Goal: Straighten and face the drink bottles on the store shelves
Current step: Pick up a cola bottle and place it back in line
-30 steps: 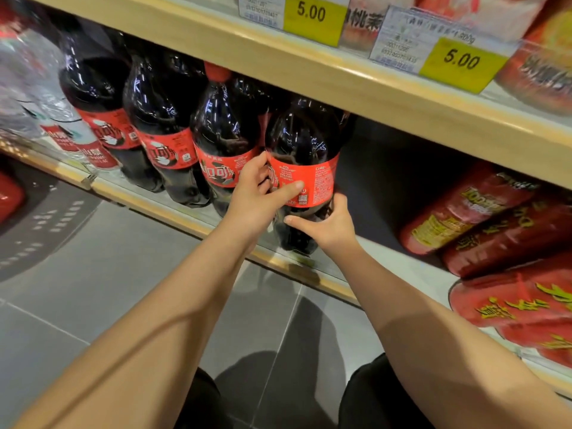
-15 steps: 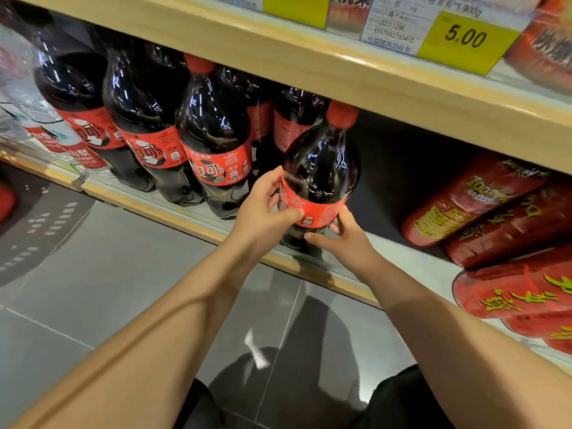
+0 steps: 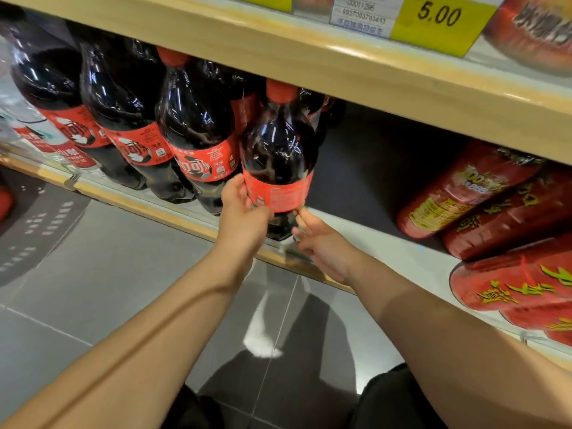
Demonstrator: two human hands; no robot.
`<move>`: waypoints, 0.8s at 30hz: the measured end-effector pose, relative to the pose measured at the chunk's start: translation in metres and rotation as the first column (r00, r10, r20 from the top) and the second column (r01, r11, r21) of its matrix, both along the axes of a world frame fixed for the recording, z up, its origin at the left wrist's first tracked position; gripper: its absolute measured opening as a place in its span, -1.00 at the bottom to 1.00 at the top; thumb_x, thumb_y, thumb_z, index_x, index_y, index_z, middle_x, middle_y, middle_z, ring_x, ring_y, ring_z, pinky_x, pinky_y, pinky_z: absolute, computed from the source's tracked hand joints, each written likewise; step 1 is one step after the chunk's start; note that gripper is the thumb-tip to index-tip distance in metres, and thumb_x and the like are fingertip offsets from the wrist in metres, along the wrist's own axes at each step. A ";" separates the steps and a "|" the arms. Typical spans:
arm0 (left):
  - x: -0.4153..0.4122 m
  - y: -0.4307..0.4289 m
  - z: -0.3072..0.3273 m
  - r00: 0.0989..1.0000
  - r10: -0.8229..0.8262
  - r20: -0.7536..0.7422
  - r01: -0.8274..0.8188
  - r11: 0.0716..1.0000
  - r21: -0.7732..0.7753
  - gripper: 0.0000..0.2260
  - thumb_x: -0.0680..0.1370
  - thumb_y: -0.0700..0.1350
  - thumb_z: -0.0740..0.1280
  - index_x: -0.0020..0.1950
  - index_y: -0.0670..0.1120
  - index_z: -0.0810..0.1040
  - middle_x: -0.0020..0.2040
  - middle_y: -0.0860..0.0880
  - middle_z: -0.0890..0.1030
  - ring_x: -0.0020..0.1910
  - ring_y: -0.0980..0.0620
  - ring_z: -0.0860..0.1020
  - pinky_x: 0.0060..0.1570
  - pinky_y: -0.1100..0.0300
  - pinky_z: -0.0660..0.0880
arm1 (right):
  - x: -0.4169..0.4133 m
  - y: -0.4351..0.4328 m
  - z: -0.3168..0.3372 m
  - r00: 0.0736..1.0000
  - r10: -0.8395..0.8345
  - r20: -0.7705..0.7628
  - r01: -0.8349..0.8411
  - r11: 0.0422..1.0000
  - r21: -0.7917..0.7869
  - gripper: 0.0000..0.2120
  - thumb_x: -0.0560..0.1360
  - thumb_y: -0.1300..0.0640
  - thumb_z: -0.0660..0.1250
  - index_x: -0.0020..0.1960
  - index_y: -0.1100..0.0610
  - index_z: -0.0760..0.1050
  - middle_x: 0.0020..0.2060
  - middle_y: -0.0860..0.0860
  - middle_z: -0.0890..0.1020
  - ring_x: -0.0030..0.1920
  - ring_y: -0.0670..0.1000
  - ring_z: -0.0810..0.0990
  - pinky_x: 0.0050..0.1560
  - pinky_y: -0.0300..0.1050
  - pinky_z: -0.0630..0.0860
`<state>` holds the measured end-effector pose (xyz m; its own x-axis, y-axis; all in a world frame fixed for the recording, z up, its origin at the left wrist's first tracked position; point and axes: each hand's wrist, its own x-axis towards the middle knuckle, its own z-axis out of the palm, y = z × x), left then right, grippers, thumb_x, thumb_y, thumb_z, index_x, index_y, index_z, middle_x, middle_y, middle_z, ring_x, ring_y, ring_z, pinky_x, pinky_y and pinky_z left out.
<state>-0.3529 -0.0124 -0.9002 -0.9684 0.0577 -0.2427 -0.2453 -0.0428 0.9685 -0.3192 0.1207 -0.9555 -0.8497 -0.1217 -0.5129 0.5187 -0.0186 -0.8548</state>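
Note:
A large cola bottle (image 3: 278, 150) with a red cap and red label stands at the front of the lower shelf (image 3: 173, 216), rightmost in the row. Its label shows small print, not the logo. My left hand (image 3: 244, 212) grips its lower left side at the label, thumb across the front. My right hand (image 3: 322, 243) is at its lower right with fingers loosely spread, fingertips touching the bottle just under the label. To the left stand three more cola bottles (image 3: 198, 125) with their logos facing out. More bottles stand behind them.
Red packaged bottles (image 3: 464, 193) lie on their sides at the right of the same shelf, past a dark gap. The upper shelf board (image 3: 371, 82) with a yellow 5.00 price tag (image 3: 439, 23) hangs close above the caps. Clear bottles (image 3: 31, 140) stand far left. Grey floor tiles lie below.
The cola bottle came forward from the back to the shelf front and stands more upright. My right hand has loosened from holding it to fingertips touching.

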 end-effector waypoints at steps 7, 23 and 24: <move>-0.010 -0.017 -0.006 1.000 -0.004 0.018 0.005 0.998 -0.066 -0.43 0.42 -0.46 0.22 0.34 0.00 0.31 0.10 0.13 0.57 -0.06 0.32 0.55 -0.20 0.37 0.45 | -0.010 -0.014 0.000 0.998 0.036 0.048 -0.037 0.999 0.009 -0.31 0.52 0.44 0.15 0.54 0.00 0.07 0.47 -0.09 0.24 0.46 -0.01 0.23 0.37 -0.10 0.24; 0.075 0.048 0.016 0.895 -0.417 0.157 0.439 0.768 -0.467 -0.77 0.46 -0.36 0.30 -0.09 -0.02 0.47 -0.07 0.05 0.53 -0.04 -0.04 0.55 -0.04 0.11 0.50 | 0.090 0.058 0.070 0.671 -0.700 0.246 0.740 0.652 -0.164 -0.83 0.51 -0.02 0.35 0.03 0.04 0.52 -0.12 0.01 0.63 -0.15 -0.02 0.60 -0.10 -0.15 0.55; 0.081 0.049 0.033 0.878 -0.448 0.169 0.469 0.737 -0.486 -0.78 0.46 -0.36 0.29 -0.05 -0.05 0.49 -0.03 -0.01 0.55 -0.02 -0.08 0.55 -0.01 0.04 0.50 | 0.107 0.056 0.082 0.595 -0.748 0.294 0.804 0.554 -0.215 -0.81 0.51 -0.02 0.35 0.06 0.04 0.52 -0.12 0.02 0.62 -0.16 -0.02 0.60 -0.10 -0.13 0.54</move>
<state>-0.2715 0.0369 -0.8673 -0.8460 0.3530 -0.3995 -0.1452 0.5685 0.8098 -0.2120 0.1767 -0.8737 -0.6023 0.3812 -0.7013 0.2952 -0.7099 -0.6394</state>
